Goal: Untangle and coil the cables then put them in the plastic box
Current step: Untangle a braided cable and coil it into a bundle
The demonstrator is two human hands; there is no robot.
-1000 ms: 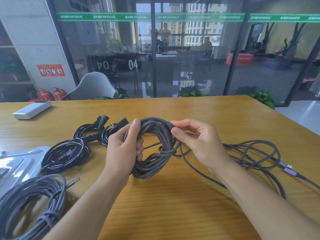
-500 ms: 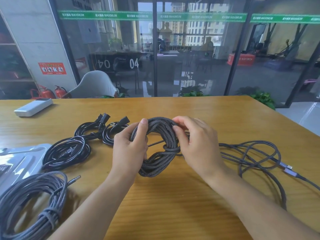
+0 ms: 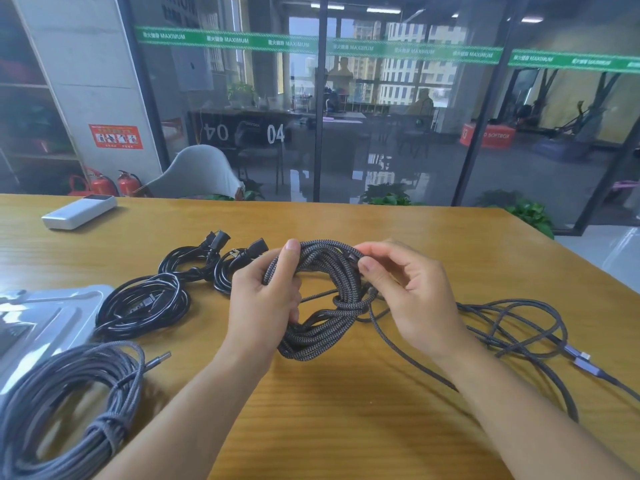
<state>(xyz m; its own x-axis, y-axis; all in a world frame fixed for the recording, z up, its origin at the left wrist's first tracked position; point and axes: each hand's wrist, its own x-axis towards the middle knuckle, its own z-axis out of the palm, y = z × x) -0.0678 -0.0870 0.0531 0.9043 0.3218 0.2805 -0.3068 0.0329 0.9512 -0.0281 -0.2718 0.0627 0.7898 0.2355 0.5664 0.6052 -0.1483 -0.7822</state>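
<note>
Wooden table (image 3: 346, 410), glass partition behind; I log positions relative to the braided cable coil (image 3: 322, 299) at centre. Left hand (image 3: 263, 299): closed around the coil's left side, thumb on top. Right hand (image 3: 412, 289): fingertips pinching a strand at the coil's upper right. Loose braided cable (image 3: 512, 327): trailing right of the coil. Black power cables (image 3: 145, 306): bundled, left of the coil. Grey coiled cable (image 3: 62, 410): tied, lower left. Plastic box (image 3: 52, 317): far left, beside it. White power bank (image 3: 79, 212): upper left.

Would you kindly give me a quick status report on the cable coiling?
Left hand grips braided coil. Right hand pinches its top. Tail tangled right. Nothing boxed.
</note>
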